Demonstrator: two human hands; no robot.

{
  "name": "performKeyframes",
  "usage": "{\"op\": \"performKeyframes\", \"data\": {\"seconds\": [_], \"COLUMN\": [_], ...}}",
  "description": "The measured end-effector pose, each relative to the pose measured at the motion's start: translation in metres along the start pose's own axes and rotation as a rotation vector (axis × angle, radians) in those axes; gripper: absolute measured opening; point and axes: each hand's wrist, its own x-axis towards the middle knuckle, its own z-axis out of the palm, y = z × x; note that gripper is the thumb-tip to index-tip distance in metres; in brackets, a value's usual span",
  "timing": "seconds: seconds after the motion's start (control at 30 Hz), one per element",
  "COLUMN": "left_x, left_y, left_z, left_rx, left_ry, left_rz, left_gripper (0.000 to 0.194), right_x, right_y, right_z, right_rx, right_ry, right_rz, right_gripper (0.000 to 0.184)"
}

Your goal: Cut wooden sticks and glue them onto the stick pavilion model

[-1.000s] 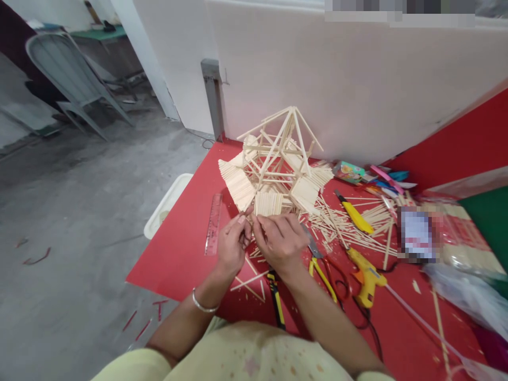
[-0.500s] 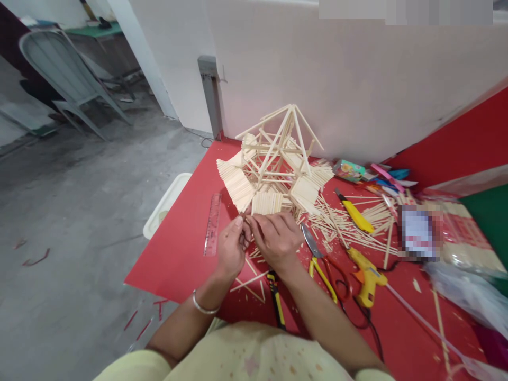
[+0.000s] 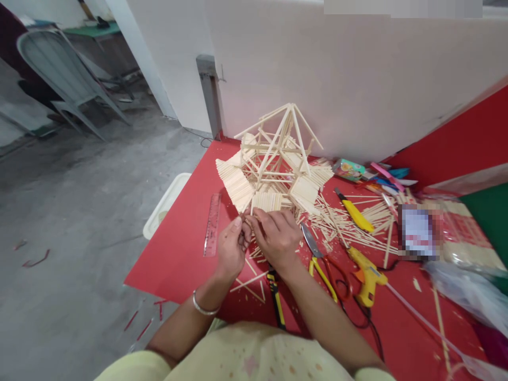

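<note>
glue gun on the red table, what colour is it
The glue gun is yellow with an orange trigger; the head view shows it best.

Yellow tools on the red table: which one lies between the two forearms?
The black-and-yellow tool; it alone lies there. The yellow cutter, glue gun and yellow-handled shears all lie right of the right forearm.

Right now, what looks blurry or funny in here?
All in the head view: the chair looks soft and stretched; blocky squares cover a patch right of the cutter; the table darkens near the shirt; the right hand looks clearer.
</note>
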Motion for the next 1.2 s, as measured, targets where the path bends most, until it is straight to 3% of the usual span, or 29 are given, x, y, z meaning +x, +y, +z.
{"op": "performKeyframes", "data": {"seconds": [0.87,1.03,1.2], "left_x": [0.001,-0.001,-0.011], "left_y": [-0.003,-0.005,0.004], "left_z": [-0.003,-0.004,-0.002], "left_rx": [-0.006,0.013,-0.024], "left_ry": [-0.03,-0.016,0.019], "left_rz": [0.001,0.023,0.057], "left_gripper": [0.035,0.036,0.039], "right_x": [0.002,0.003,-0.007], "right_y": [-0.002,-0.004,-0.005], "right_z": [-0.006,-0.006,-0.007], "right_rx": [-0.052,-0.069,0.008], "right_ry": [0.005,0.015,0.033], "right_rz": [-0.008,-0.026,-0.037], "right_gripper": [0.036,0.03,0.044]}}
